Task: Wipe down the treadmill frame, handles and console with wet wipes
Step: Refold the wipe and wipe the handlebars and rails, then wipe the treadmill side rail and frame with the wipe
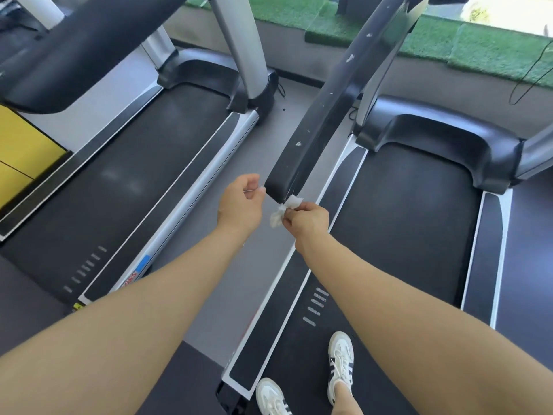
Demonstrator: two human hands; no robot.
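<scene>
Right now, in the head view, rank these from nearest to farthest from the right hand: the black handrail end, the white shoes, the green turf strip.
From the right hand, which pinches the wet wipe:
1. Black handrail end, just above the hand, at the wipe.
2. White shoes, below on the treadmill deck.
3. Green turf strip, along the top by the window.

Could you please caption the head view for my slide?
Right hand pinches a wet wipe at the black handrail's end; left hand beside.
</scene>
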